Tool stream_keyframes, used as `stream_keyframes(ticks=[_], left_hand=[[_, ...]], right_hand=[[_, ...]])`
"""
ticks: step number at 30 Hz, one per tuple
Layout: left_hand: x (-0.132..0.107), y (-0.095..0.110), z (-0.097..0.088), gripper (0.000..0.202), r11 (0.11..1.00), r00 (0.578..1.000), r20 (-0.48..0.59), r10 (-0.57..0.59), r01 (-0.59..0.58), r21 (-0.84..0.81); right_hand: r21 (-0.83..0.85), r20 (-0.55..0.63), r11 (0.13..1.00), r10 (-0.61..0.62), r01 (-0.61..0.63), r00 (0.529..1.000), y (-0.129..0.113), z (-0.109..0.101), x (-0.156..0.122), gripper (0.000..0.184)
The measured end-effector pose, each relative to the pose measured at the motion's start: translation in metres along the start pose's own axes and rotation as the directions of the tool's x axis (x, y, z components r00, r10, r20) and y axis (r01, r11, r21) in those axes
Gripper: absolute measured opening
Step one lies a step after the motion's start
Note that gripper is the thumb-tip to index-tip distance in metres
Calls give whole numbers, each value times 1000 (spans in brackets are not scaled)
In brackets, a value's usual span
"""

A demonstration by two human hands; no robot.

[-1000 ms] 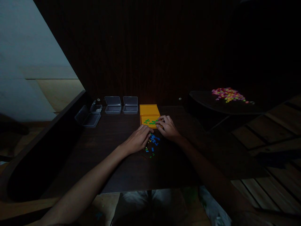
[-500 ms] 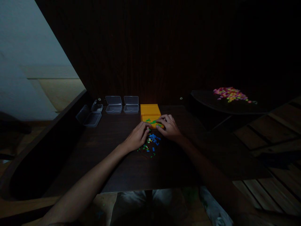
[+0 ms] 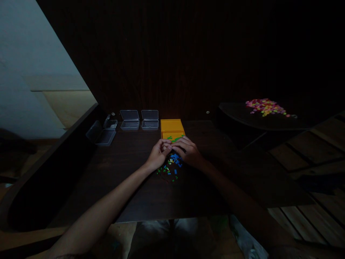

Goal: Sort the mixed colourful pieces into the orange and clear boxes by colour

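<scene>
Two curled hands, our left (image 3: 157,155) and right (image 3: 190,152), meet by the box (image 3: 171,125) and bricks (image 3: 176,160); we cannot tell what they grip.

No lettering, label, brand, number or sign can be read anywhere here.

It's dim in here, the wall (image 3: 35,54) palest and the upper right nearly black. Shadow covers the right arm (image 3: 231,189) (the left arm (image 3: 107,203) catches more light), while the box (image 3: 171,125) stands out and the pieces (image 3: 175,159) look murky.
</scene>
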State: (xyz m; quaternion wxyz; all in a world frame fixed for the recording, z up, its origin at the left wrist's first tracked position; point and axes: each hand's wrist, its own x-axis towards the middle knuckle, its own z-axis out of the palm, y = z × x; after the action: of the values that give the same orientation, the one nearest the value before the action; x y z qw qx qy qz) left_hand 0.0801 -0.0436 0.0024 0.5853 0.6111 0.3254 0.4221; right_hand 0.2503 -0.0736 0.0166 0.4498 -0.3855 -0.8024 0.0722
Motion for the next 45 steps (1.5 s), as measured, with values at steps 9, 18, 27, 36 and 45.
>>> stream_keyframes(ticks=[9, 18, 27, 36, 45], left_hand=[[-2, 2, 3, 29, 995, 995, -27, 96, -95, 27], [-1, 5, -8, 10, 850, 940, -90, 329, -253, 462], [20, -3, -18, 14, 655, 913, -21, 407, -276, 704], [23, -3, -11, 19, 499, 920, 183, 346, -346, 795], [17, 0, -17, 31, 515, 892, 193, 410, -401, 758]], right_hand=[[21, 12, 996, 86, -87, 996, 2, 0, 1, 16], [-94, -165, 980, 156, -173, 974, 21, -5, 3, 16], [-168, -233, 943, 244, -286, 941, 51, -4, -3, 14], [-250, -105, 949, 170, -191, 980, 53, 8, -1, 16], [-255, -109, 956, 118, -142, 987, 46, 2, -5, 20]])
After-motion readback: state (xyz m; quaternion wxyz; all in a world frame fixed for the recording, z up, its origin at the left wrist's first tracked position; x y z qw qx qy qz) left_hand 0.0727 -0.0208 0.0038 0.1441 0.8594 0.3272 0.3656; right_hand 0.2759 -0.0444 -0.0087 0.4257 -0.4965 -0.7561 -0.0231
